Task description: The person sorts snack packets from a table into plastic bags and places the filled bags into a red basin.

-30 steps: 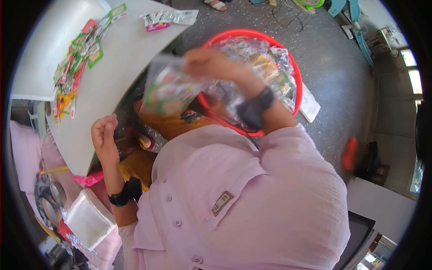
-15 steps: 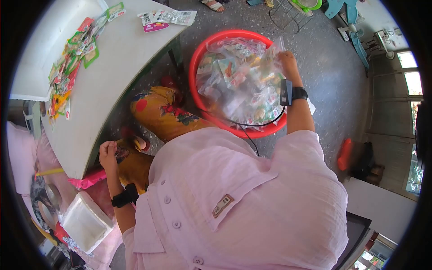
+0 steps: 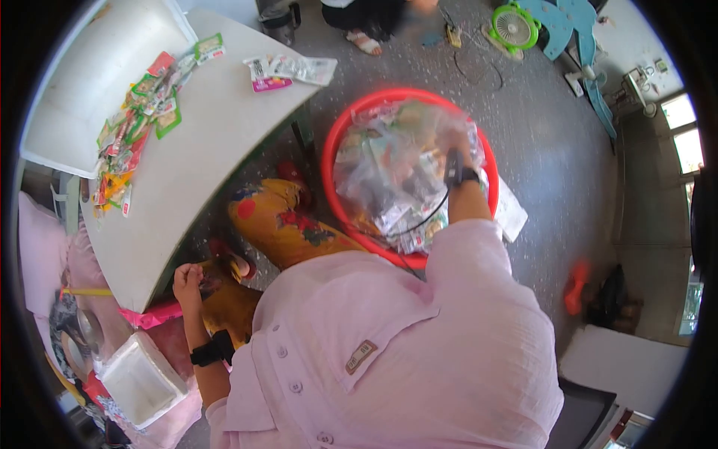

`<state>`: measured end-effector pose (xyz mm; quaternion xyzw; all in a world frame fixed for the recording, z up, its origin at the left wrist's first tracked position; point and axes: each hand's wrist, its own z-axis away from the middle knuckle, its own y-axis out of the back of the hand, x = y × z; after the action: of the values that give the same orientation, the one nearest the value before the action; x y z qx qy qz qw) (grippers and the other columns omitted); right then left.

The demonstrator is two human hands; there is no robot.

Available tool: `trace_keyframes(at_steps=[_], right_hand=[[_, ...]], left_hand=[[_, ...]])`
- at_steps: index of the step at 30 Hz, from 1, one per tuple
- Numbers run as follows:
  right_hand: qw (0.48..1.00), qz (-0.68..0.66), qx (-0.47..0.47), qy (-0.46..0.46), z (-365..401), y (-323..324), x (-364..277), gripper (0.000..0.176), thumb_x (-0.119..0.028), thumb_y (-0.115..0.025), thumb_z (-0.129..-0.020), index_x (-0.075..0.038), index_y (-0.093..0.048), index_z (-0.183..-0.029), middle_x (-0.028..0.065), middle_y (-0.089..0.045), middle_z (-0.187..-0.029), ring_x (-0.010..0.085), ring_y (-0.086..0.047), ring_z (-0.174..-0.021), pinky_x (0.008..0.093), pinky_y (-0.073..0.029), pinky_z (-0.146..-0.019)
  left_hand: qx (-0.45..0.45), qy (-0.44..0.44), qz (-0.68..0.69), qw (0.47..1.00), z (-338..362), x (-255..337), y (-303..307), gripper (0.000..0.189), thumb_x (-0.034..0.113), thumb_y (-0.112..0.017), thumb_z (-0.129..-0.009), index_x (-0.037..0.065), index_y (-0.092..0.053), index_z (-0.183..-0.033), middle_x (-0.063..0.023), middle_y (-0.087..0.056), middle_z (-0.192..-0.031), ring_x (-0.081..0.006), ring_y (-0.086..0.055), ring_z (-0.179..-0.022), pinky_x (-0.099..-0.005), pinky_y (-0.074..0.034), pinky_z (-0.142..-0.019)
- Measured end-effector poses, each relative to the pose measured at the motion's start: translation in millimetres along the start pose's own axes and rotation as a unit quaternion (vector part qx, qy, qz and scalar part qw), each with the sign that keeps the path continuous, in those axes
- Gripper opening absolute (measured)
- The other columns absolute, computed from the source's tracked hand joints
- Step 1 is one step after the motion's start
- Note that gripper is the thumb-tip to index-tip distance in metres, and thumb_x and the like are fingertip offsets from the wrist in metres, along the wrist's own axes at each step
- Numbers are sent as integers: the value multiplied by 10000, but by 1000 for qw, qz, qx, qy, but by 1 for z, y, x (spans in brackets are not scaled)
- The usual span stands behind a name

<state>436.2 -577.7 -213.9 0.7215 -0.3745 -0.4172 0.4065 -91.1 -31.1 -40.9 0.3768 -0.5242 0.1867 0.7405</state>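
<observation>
A red basin on the floor is heaped with clear plastic bags that hold small printed packets. My right hand is over the heap at the basin's right side, smeared by motion, so its fingers do not show clearly. Beside my thigh, next to the table edge, my left hand is closed with its fingers curled; whether anything small is in it is hidden. Both wrists wear black bands, and a cable runs from the right one.
Several colourful packets lie on the table by a white foam box. White and pink pouches are at its far edge. A green fan and another person's sandalled foot are beyond. A smaller foam box sits at lower left.
My right hand has moved from the basin's right rim, where it gripped a clear bag, to over the heap. The view has shifted, so the basin appears lower. My left hand stays curled.
</observation>
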Motion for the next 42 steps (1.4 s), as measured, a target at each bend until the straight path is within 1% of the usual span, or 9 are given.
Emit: trace_keyframes(at_steps=[2,4,6,8,13,16,24,30,42], right_hand=[[997,-70,-15,-17,41,-29,21,250,-256,-525,-648,-75,-602,-803,129,-592,-760,280,-566,-725,381,-438,-646],[961,217,163,61,63,-42,5,166,-162,-456,-685,-76,-584,-748,134,-581,-766,241,-565,-697,342,-444,-615],[961,207,-183,-27,81,-86,62,157,-186,-488,-652,-93,-615,-653,124,-590,-670,265,-582,-612,374,-457,-546],[944,250,-203,-73,74,18,-55,149,-170,-506,-640,-77,-620,-660,116,-594,-690,250,-585,-648,358,-459,-587],[908,-164,168,-346,45,62,-117,126,-91,-486,-636,-6,-561,-689,176,-558,-736,288,-536,-734,346,-410,-650],[940,-222,143,-218,16,60,-143,159,-73,-442,-671,5,-520,-785,190,-542,-751,347,-516,-734,368,-405,-644],[900,-435,-6,-17,20,82,-359,85,-26,-487,-701,-17,-511,-782,120,-522,-725,229,-521,-700,313,-411,-625],[823,-518,-123,198,72,86,-465,92,-58,-452,-718,1,-495,-775,162,-505,-735,314,-494,-713,343,-406,-638],[847,-413,-110,315,118,69,-491,79,-57,-469,-685,-21,-498,-749,137,-519,-746,304,-491,-732,363,-388,-635]], left_hand=[[12,-4,-16,1000,-3,0,-2,104,107,-483,-780,10,-503,-809,-46,-547,-713,-77,-498,-638,-192,-418,-594],[24,-2,-34,999,-1,2,-3,93,105,-488,-775,16,-504,-793,-42,-546,-695,-72,-493,-622,-188,-413,-580],[22,1,-2,1000,-1,-1,0,89,105,-485,-776,23,-499,-808,-43,-542,-708,-75,-493,-628,-184,-409,-575],[26,9,46,999,-2,2,1,91,105,-484,-778,28,-491,-826,-42,-535,-722,-79,-494,-642,-179,-406,-573],[95,-14,126,987,2,-1,39,114,113,-473,-788,37,-476,-872,-43,-511,-785,-96,-496,-698,-191,-406,-594],[202,-67,8,977,11,-16,102,164,129,-462,-793,23,-482,-916,-71,-515,-845,-147,-511,-727,-238,-415,-633],[469,45,-575,669,110,-81,279,392,226,-456,-768,34,-423,-1109,-204,-474,-1038,-312,-444,-974,-409,-369,-808],[312,322,-536,715,148,-86,270,470,294,-457,-736,63,-399,-1141,-162,-485,-1064,-310,-473,-959,-426,-373,-793],[262,82,-375,885,122,-149,317,351,265,-405,-787,-19,-500,-971,-225,-515,-930,-353,-487,-864,-378,-377,-755]])
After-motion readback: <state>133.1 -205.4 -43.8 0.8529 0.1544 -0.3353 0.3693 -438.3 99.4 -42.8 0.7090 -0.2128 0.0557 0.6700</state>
